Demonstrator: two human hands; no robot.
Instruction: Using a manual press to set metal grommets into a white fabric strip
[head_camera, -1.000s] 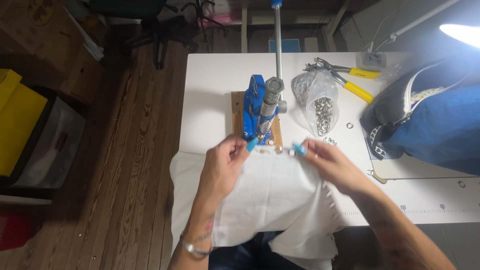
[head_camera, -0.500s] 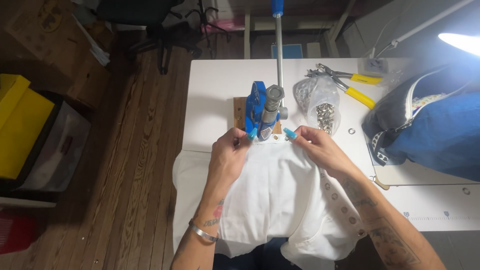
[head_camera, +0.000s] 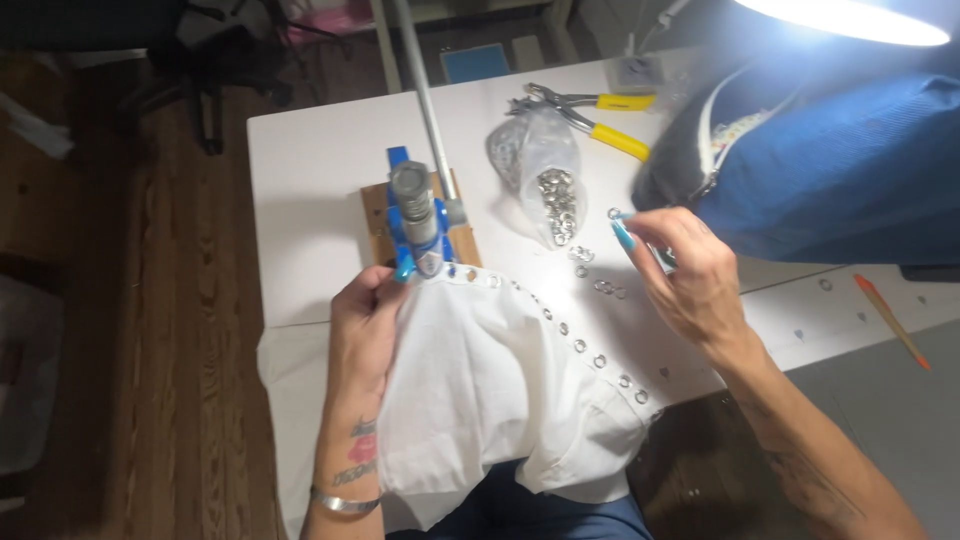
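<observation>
Blue bag (head_camera: 850, 160) cut off right

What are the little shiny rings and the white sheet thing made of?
The little rings look like metal: silvery, glinting under the lamp. The white sheet looks like woven cloth, matte, soft and creased where the left hand grips it. The right hand seems to pinch one ring.

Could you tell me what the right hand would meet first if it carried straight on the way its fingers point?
Probably the clear bag of metal eyelets: the right hand points up-left toward it, though its height above the table is unclear.
</observation>
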